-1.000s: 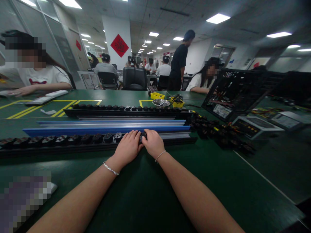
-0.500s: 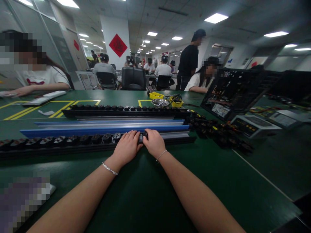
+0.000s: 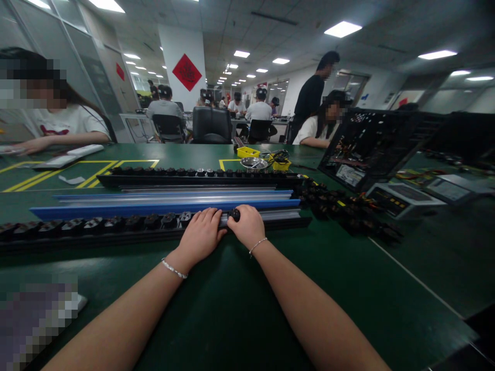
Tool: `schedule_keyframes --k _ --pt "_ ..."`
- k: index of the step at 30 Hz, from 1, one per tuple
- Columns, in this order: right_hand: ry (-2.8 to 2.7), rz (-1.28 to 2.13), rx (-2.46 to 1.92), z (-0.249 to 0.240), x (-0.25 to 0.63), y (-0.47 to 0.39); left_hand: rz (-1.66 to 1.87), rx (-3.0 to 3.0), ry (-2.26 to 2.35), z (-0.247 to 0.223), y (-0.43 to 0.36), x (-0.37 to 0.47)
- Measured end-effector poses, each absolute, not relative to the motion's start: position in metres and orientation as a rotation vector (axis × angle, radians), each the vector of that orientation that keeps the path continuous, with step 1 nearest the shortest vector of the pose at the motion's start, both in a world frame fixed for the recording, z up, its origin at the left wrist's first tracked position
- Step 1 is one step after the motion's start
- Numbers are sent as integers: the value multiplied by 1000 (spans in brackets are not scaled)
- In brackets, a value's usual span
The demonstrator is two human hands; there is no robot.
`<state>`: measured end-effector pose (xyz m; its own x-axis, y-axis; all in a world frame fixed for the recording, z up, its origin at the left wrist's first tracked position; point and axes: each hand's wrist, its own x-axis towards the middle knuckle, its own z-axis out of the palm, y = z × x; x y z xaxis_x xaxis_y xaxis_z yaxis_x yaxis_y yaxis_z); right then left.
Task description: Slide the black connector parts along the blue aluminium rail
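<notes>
A long black rail [image 3: 127, 238] lies across the green table in front of me, with a row of black socket modules [image 3: 150, 221] set along its top. My left hand [image 3: 201, 232] is closed over this rail, its fingers reaching over the top just right of the last visible modules. Close beside it, my right hand [image 3: 249, 226] pinches a small round black socket module [image 3: 234, 214] between thumb and fingers above the rail. Whether that module touches the rail I cannot tell. Both hands wear thin bracelets.
Behind the rail lie a blue strip [image 3: 116, 211] and another black module rail [image 3: 193, 179]. Loose black parts [image 3: 340, 208] pile at the right, near a power supply [image 3: 402, 198] and an open computer case [image 3: 371, 144]. Farther back are a metal dish [image 3: 253, 164] and yellow bins [image 3: 248, 152].
The black module in my right hand has turned or lifted slightly and shows more of itself. My left hand stays in place. A standing person in the background has shifted right.
</notes>
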<state>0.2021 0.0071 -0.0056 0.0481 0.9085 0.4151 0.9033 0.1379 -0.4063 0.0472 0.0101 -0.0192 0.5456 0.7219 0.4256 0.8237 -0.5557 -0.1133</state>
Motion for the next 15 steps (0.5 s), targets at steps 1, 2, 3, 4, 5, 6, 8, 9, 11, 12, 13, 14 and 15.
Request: schedule_keyframes --k 1,2,3,4,5,6,8,9,11,12,13,14,15 --pt "-1828 10 -1735 -6 202 7 -478 -2481 -1285 -19 10 47" --pt "-1829 6 -1732 -6 203 8 -477 -2478 -1289 -19 10 47" --pt "-1830 2 -1729 -6 203 8 -477 -2476 -1294 -19 9 48" --pt "-1830 0 -1729 -6 203 8 -478 -2476 -1297 -19 9 48" --pt "-1829 0 -1731 -6 203 7 -481 -2477 -1299 -20 9 48" --pt "-1829 2 -1734 -6 203 7 -485 -2479 -1300 -20 9 48" --pt "-1828 6 -1741 -6 204 7 -495 -2481 -1303 -20 9 48" --pt "-1827 5 -1745 -6 205 7 -497 -2481 -1305 -20 9 48" --pt "-1831 0 -1749 -5 206 7 -503 -2479 -1311 -20 9 49" --pt "-1837 -4 -1749 -5 207 7 -505 -2479 -1311 -19 9 49" --pt "-1844 -9 -1746 -5 208 7 -506 -2480 -1310 -19 9 49" --pt "-1852 -14 -1740 -5 209 7 -508 -2480 -1308 -19 8 49" --pt "-1859 -20 -1731 -6 210 7 -509 -2479 -1307 -19 8 50"
